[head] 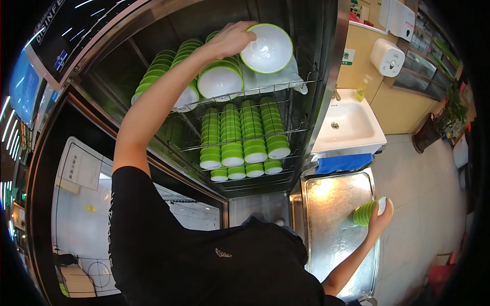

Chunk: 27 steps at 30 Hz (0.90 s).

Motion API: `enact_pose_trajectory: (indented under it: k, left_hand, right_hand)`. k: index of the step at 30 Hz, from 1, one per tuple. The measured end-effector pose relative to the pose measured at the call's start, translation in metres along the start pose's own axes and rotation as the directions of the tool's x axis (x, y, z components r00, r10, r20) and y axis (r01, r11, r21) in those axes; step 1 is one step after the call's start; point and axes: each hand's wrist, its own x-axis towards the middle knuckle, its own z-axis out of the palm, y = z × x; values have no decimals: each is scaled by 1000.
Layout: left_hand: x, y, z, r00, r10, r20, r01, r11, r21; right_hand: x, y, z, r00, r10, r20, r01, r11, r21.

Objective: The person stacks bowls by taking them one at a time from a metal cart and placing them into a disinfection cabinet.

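My left hand [235, 38] grips the rim of a white bowl with a green outside [267, 48], above the right part of the cabinet's top wire shelf [260, 90]. Beside it, rows of nested green-and-white bowls [220, 82] lie on their sides, with a pale cloth [264, 79] under the held bowl's side. Lower shelves carry several columns of small green-and-white bowls [254, 137]. Far to the right, my right hand [382, 220] holds a nested stack of small green-and-white bowls [365, 213] over a metal tray [337, 244].
A white sink [348, 122] stands right of the cabinet, with a blue cloth [344, 163] below its front edge. The cabinet's glass door [84, 214] hangs open at the left. A soap bottle [361, 91], a paper dispenser [387, 57] and a potted plant [427, 134] are farther right.
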Motion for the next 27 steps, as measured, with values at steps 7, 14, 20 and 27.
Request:
enact_pose_trajectory:
  k: [7, 14, 20, 27]
  left_hand:
    - [34, -61, 16, 980, 146, 133, -196, 803, 563]
    - [60, -70, 29, 987, -35, 158, -87, 710, 698]
    - [75, -117, 45, 986, 101, 136, -168, 663, 729]
    - [-13, 32, 48, 901, 417, 118, -419, 770, 480]
  right_hand:
    - [-40, 21, 16, 973, 146, 181, -42, 875, -482]
    - [-30, 21, 22, 974, 147, 171, -63, 906, -419]
    - [-29, 29, 25, 999, -13, 30, 21, 963, -268]
    - [-14, -41, -9, 962, -5, -274, 5, 1000, 1]
